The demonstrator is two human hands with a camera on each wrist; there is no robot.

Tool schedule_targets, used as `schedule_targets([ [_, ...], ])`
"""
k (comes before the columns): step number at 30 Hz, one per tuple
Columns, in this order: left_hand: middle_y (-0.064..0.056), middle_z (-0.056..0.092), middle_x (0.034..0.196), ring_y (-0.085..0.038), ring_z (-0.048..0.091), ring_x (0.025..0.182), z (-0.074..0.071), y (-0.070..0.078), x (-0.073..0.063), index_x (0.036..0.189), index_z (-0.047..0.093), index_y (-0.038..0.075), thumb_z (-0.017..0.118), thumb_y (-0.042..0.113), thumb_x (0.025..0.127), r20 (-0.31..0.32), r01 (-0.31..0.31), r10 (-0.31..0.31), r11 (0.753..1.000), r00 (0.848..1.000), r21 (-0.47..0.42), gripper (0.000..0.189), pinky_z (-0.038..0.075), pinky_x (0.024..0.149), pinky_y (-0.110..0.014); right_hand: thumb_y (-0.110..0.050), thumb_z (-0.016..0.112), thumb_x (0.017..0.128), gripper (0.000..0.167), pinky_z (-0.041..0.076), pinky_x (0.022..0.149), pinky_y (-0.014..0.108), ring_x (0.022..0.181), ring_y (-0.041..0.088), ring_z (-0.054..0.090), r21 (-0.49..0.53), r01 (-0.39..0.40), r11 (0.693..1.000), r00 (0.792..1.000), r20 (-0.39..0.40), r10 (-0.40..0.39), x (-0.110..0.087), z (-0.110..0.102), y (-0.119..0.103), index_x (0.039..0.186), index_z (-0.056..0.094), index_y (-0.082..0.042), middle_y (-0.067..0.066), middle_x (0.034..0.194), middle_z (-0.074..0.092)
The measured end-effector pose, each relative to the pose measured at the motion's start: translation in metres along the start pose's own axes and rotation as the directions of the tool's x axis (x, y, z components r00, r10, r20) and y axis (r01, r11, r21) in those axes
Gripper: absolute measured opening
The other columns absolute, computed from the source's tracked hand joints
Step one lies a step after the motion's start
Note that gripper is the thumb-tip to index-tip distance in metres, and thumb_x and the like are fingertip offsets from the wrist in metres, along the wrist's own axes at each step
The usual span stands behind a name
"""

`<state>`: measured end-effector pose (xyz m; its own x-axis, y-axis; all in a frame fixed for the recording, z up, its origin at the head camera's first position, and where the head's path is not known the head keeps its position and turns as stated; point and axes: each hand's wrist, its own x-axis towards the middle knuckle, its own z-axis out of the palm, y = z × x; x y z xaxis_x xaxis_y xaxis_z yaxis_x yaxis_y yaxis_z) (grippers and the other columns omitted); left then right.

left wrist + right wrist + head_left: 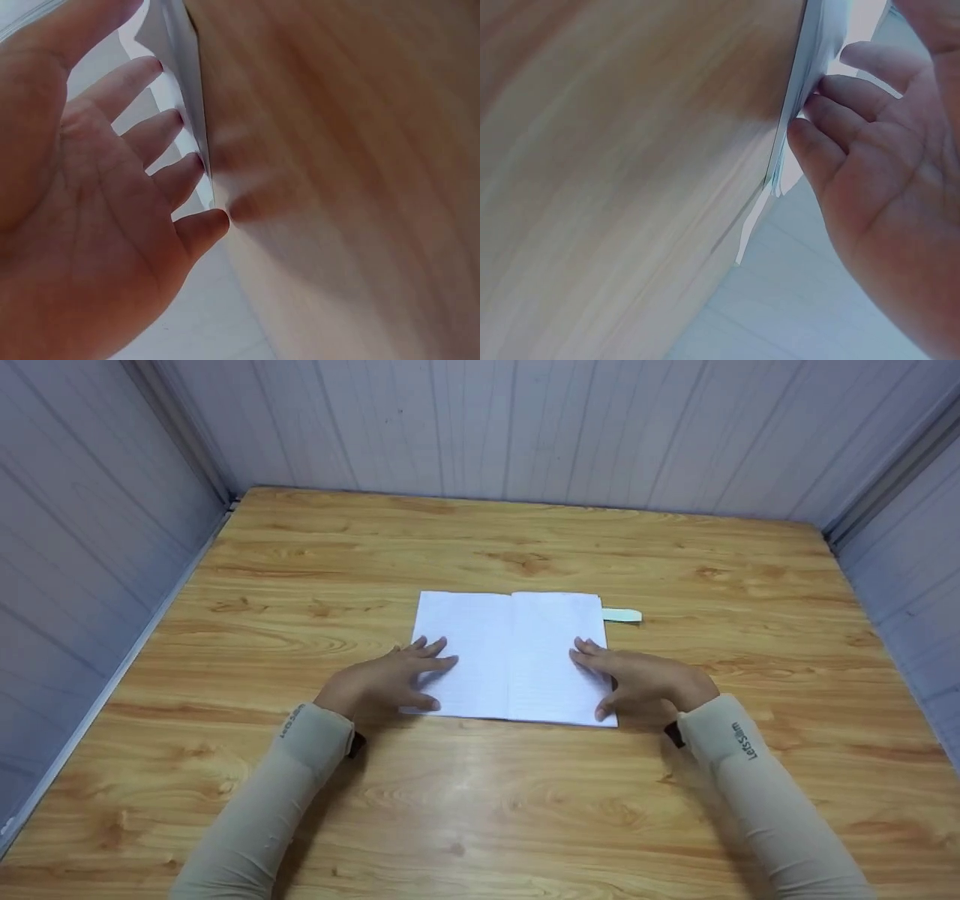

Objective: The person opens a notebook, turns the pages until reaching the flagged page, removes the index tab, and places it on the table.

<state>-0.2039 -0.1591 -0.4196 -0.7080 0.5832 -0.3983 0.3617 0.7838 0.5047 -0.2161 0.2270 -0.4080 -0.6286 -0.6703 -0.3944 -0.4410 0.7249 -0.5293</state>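
An open notebook (480, 660) with white, faintly lined pages lies flat on the wooden table. A pale green strip (622, 616) sticks out from its right edge near the top. My left hand (397, 675) rests on the left page at its outer edge, fingers spread. On the right page's outer edge lies my right hand (641, 675), its fingers extended and gently bent. In the left wrist view the fingertips of the left hand (112, 172) touch the page. The right wrist view shows the right hand (885, 150) with fingertips against the notebook's pages (817, 60).
The wood-grain table (480, 795) extends around the notebook on all sides. Pale panelled walls (480, 427) stand behind the table and along its left and right sides. Both forearms wear light sleeves (247, 802), with a dark band (357, 745) under the left wrist.
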Motion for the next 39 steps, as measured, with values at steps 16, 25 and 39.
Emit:
schedule_targets([
  [16,0.000,-0.002,0.163,-0.027,-0.010,0.149,-0.0010,0.0014,-0.0006,0.152,0.025,0.023,0.067,0.025,0.090,0.001,-0.030,0.030,0.998,1.000,-0.057,0.075,-0.001,0.120,-0.053,-0.022,0.076,0.077,0.095,0.012,0.119,0.052,0.148,0.034,0.000,-0.036,0.006,0.999,0.999,0.032,-0.005,-0.0007,-0.0032,-0.0005,0.151,0.020,-0.004,0.017,0.161,-0.002],
  [25,0.002,-0.003,0.163,-0.023,-0.012,0.149,-0.0002,0.0018,-0.0002,0.152,0.025,0.025,0.066,0.025,0.090,0.010,-0.010,0.011,0.997,1.000,-0.077,0.075,-0.002,0.120,-0.051,-0.022,0.076,0.076,0.094,0.013,0.119,0.052,0.148,0.035,0.002,-0.060,0.013,0.998,1.000,0.016,-0.012,-0.0005,-0.0025,-0.0026,0.150,0.022,-0.003,0.018,0.160,0.000],
  [39,-0.003,-0.001,0.163,-0.028,-0.010,0.149,-0.0008,0.0001,-0.0011,0.152,0.026,0.022,0.067,0.025,0.090,-0.002,-0.048,0.048,0.997,0.999,-0.053,0.074,-0.001,0.120,-0.054,-0.027,0.076,0.076,0.094,0.014,0.118,0.052,0.148,0.036,0.004,-0.072,0.021,0.997,1.000,-0.001,-0.021,-0.0003,-0.0010,-0.0015,0.150,0.024,-0.002,0.019,0.160,0.003],
])
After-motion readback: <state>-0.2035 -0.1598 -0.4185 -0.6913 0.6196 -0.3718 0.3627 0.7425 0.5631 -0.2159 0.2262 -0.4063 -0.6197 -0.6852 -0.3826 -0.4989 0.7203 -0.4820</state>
